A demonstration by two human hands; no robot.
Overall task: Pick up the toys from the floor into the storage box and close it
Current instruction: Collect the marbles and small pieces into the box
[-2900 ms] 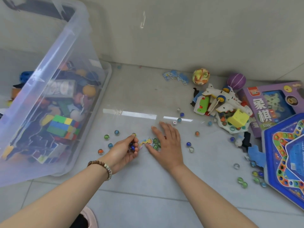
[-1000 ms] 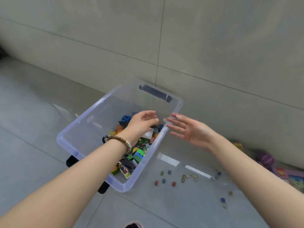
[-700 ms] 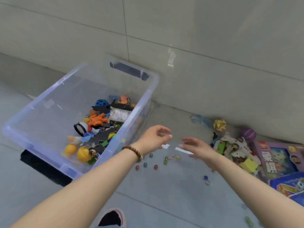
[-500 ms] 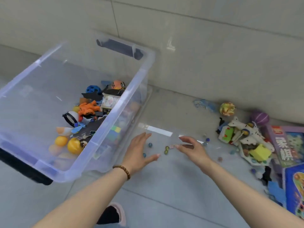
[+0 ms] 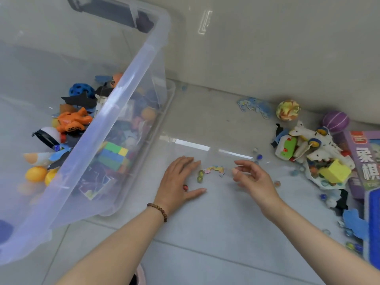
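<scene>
Resting flat on the floor [image 5: 205, 233], the left hand [image 5: 178, 182] lay fingers straight, gripping nothing, a red marble [image 5: 185, 187] beside its thumb. The right hand [image 5: 254, 179] hovered loosely curled, empty; the storage box [image 5: 115, 112] stood uncovered at nine o'clock from both.

storage box [image 5: 127, 83]: clear, bluish tint
ball [image 5: 335, 121]: purple w/ pale stripes
other ball [image 5: 287, 110]: yellow-green-red swirl
block [image 5: 335, 171]: yellow
bracelet [image 5: 158, 208]: brown beads
floor [image 5: 205, 233]: grey tile

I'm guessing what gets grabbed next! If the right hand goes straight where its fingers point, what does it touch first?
Probably the colourful puzzle piece on the floor just ahead of the right hand; the green marbles lie beyond it. Depth is unclear.
</scene>
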